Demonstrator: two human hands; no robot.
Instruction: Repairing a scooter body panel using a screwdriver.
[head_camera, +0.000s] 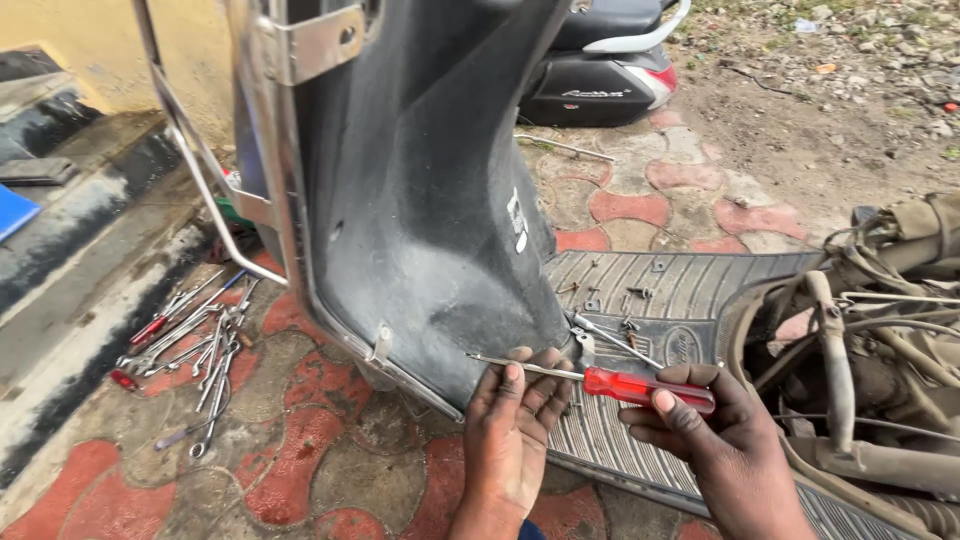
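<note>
right hand (700, 415) grips red screwdriver (600, 381); left hand (515, 415) pinches shaft | tip at panel (430, 200) lower edge

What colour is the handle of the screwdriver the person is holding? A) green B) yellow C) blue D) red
D: the right hand grips a screwdriver with a clear red handle, while the left hand steadies its metal shaft against the lower edge of the scooter's dark front panel.

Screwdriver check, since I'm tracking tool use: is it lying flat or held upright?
Near flat: the screwdriver lies almost level across both hands, tip at the panel's edge.
</note>
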